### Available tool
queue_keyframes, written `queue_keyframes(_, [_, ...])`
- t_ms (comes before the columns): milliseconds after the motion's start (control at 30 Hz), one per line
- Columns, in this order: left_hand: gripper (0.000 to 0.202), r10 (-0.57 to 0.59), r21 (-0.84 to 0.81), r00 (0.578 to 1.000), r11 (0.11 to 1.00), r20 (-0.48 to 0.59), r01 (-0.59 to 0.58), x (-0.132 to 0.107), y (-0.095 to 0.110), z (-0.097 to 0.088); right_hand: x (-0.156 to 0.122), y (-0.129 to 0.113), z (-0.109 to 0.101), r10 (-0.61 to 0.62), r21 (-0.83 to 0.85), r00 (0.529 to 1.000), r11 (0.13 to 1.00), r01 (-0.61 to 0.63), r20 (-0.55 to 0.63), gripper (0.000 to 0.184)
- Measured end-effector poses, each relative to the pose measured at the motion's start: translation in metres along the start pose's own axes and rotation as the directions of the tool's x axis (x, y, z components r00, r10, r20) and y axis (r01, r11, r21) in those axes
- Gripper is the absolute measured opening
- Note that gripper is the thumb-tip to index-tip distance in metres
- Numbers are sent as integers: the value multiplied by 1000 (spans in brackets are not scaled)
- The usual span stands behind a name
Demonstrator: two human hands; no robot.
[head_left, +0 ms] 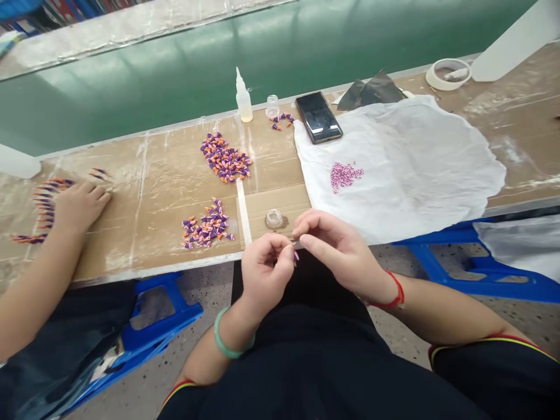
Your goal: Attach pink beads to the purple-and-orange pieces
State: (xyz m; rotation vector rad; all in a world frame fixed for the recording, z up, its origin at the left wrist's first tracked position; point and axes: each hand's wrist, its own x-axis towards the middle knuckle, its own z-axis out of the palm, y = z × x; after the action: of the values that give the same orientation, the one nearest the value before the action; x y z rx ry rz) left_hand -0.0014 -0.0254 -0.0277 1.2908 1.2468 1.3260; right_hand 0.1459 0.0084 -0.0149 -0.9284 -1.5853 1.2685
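Close to the table's front edge, my left hand (266, 271) pinches a small purple piece (296, 256), mostly covered by the fingers. My right hand (341, 251) meets it there, thumb and fingertips drawn together; whatever is between them is too small to make out. Just beyond the hands, a small round clear dish (274, 219) stands on a cardboard sheet (262, 201) beside a wet patch. Left of it lie two piles of small purple, orange and pink pieces, a nearer pile (207, 224) and a farther pile (225, 158). Tiny pink beads (345, 176) rest on a white cloth (415, 157).
A white strip (244, 213) lies by the cardboard. Farther back are a dropper bottle (244, 104), a clear cap (272, 106), a phone (319, 116) and a tape roll (448, 74). At left, a co-worker's hand (81, 204) rests beside a row of pieces (46, 204).
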Motion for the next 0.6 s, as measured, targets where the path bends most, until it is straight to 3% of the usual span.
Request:
queue_keyframes(100, [17, -72, -57, 996, 996, 47, 75, 1, 4, -2, 7, -7, -10, -48, -194, 993, 979, 68, 106, 5])
queue_keyframes(267, [14, -157, -41, 980, 986, 123, 163, 2, 8, -4, 11, -13, -19, -97, -345, 960, 919, 188, 264, 15])
queue_keyframes(467, [15, -163, 11, 959, 986, 233, 165, 3, 4, -13, 11, -9, -21, -108, -440, 932, 859, 263, 346, 14])
queue_keyframes(600, [13, -148, 34, 945, 989, 293, 144, 4, 5, -19, 13, -9, -21, -28, -409, 918, 889, 204, 396, 14])
